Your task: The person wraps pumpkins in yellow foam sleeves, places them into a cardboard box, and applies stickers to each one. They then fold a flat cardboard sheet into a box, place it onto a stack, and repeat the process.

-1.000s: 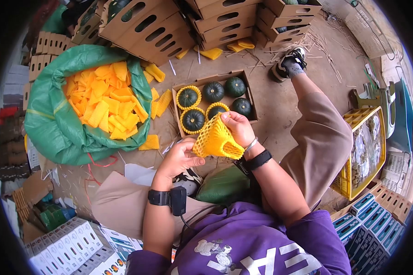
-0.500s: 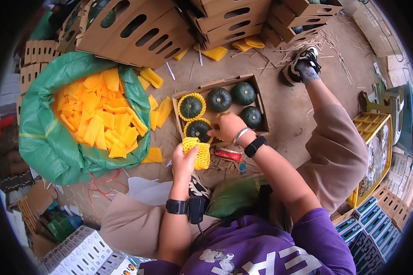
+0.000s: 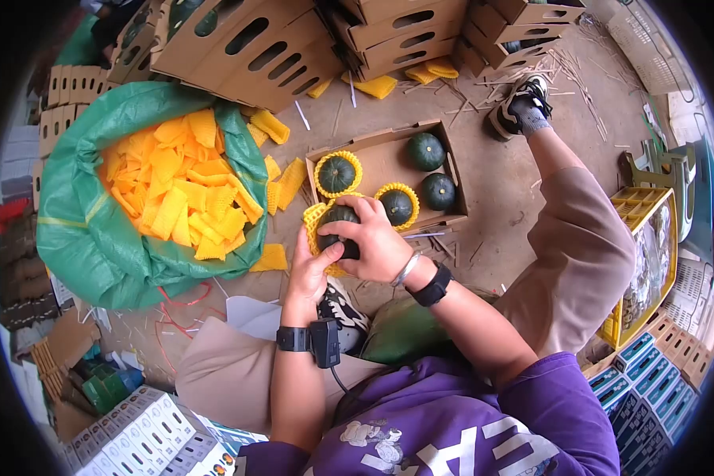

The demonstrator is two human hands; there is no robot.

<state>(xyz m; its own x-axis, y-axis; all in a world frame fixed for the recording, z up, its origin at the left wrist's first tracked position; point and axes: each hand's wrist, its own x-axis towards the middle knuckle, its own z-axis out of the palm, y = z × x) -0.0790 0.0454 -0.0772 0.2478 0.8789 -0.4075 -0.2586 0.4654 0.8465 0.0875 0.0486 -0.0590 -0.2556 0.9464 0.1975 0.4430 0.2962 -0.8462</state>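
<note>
Hard, brown-grey floor [image 3: 484, 238] is seen below everything, with thin paper strips scattered on it, and brown cardboard boxes [image 3: 250, 47] with oval holes are stacked at the far side. At the left, a big sack [image 3: 63, 198] of green woven plastic, with a crumpled, rolled rim, is filled with flat foam sleeves [image 3: 174, 186] of yellow-orange colour. Beside it, some loose sleeves [image 3: 291, 184] of ribbed texture are lying on the floor. By the left hand [image 3: 305, 274], a soft yellow net [image 3: 313, 218] is held together with a dark green pumpkin [image 3: 341, 214]; its fingers are bent closely behind the net, and the thumb is laid on the pumpkin's near side. The round pumpkin is held between both hands at the near left corner of the shallow cardboard tray [image 3: 385, 151], partly covered by the net. By the right hand [image 3: 377, 242], it is grasped from the other side, with the fingers curved over its top and a little spread. In the tray, two pumpkins are ringed by yellow mesh, one at the left [image 3: 337, 174] and one near the middle [image 3: 396, 207]; at the right, two pumpkins [image 3: 426, 151] are bare, with smooth, faintly ribbed skin. Farther right, a yellow plastic crate [image 3: 613, 317] is placed beyond the bent knee.
</note>
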